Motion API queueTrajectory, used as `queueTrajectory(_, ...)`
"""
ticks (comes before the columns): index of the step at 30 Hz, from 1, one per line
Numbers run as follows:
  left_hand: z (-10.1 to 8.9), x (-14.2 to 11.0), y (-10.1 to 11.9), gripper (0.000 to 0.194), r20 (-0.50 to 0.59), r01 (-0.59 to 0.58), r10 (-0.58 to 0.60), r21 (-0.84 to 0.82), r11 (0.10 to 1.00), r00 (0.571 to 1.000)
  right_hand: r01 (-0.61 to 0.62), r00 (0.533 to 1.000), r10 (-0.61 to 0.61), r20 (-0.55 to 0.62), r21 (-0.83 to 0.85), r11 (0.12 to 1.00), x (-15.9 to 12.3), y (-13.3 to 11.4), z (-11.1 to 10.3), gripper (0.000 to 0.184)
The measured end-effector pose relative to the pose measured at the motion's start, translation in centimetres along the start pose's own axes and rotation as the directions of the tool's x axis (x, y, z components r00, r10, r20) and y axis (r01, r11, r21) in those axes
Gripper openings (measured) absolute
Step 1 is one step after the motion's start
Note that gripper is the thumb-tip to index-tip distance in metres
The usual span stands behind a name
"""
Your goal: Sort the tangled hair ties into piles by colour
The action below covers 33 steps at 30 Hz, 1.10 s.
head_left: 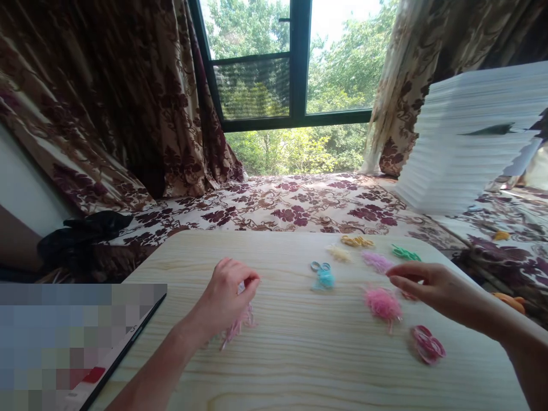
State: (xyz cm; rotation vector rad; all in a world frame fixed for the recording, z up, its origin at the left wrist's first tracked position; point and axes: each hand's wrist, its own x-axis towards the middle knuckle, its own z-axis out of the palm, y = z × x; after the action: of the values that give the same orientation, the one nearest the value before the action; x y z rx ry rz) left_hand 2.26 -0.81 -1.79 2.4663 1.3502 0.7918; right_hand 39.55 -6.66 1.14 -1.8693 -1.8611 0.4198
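Note:
My left hand [231,291] is raised over the left half of the table, fingertips pinched together. Whatever they hold, if anything, is too small to make out. Beneath it lies a loose bunch of pale pink strands [240,328], partly hidden by the hand. On the right, my right hand [423,281] hovers with thumb and fingers closed by the edge of a purple tuft [377,261]; I cannot tell whether it touches it. A fuzzy pink tuft [383,303] lies just below. Reddish loops [410,295] are partly covered by this hand. Dark pink bands [428,344] lie nearer me.
Across the wooden table [291,365] are blue rings with a blue tuft [325,277], a cream tuft [339,253], yellow bands [357,241] and green bands [405,252]. A blurred screen [77,348] stands at left. White pleated paper [466,142] rises at right.

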Motion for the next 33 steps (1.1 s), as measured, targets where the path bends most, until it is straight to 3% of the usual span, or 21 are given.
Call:
queueTrajectory(5,-0.5,0.3,-1.0,0.017,-0.041,0.028,-0.026,0.051,0.998,0.999,0.086,0.996,-0.085,-0.015,0.072,0.994,0.5,-2.7,1.5,0.043)
queueTrajectory(10,-0.8,0.5,-1.9,0.018,-0.064,0.081,-0.072,0.147,0.986,0.995,0.270,0.962,-0.272,0.002,0.118,0.956,0.1,-6.5,6.0,0.036)
queueTrajectory(16,-0.6,0.4,-2.6,0.015,0.002,0.095,-0.097,0.202,0.975,0.995,0.371,0.904,-0.399,0.152,0.184,0.910,-0.9,-9.1,10.0,0.027)
queueTrajectory(21,-0.1,0.4,-2.1,0.017,0.029,0.081,-0.089,0.199,0.977,0.996,0.371,0.897,-0.401,0.184,0.174,0.912,-1.4,-9.8,11.2,0.032)
queueTrajectory(27,-0.5,2.2,-0.9,0.022,0.151,0.072,-0.107,0.223,0.972,0.983,0.387,0.917,-0.399,0.024,0.202,0.900,-1.6,-9.5,12.3,0.030)
queueTrajectory(33,-0.2,4.5,-0.4,0.019,0.224,0.098,-0.140,0.186,0.978,0.965,0.425,0.905,-0.419,-0.074,0.169,0.889,-1.3,-8.5,13.8,0.032)
